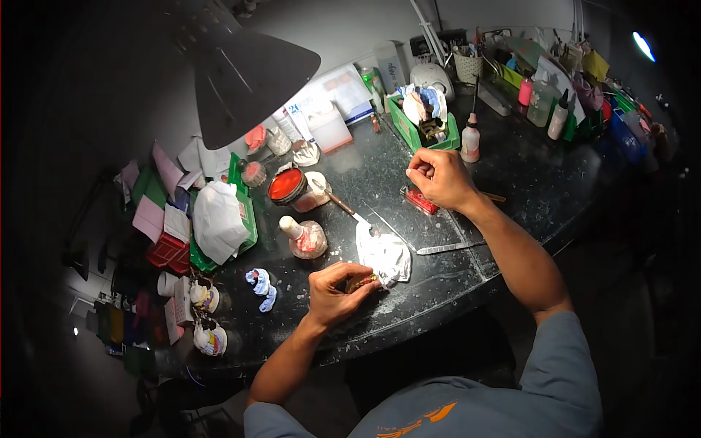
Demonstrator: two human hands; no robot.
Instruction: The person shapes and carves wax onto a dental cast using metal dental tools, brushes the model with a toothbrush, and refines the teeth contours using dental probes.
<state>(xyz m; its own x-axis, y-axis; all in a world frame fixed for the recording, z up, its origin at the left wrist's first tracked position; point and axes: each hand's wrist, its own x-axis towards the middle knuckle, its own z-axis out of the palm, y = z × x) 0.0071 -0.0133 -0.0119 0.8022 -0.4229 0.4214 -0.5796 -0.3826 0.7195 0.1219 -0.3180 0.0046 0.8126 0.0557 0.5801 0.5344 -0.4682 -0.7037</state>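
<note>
Head camera view is showing the dark surface (438, 276) curving along its front edge, with both forearms crossing that edge. Bare room is lying between the white cloth (387, 252) and the right forearm, where a narrow marked strip (447, 248) is crossing it; another open stretch is spreading to the right of that forearm. On the left, a glass jar with a stopper (308, 242), a tub of red material (288, 185) and a blue-and-white model (261, 290) are narrowing the space.

The left hand (332, 293) is pinching a small yellowish-red piece (363, 280) between thumb and fingers, close to the cloth's near-left edge. Its visible part is pointing rightward, the long axis seeming to run roughly along the fingertips; the fingers are hiding the rest, so which end is leading cannot be told.

The right hand (441, 179) is hovering with fingers curled and thumb drawn in; whether it is gripping anything cannot be told. Just below it a red object (421, 202) is lying on the surface. A brown-handled spatula (346, 206) is lying slantwise, its pale blade pointing toward the cloth.
</note>
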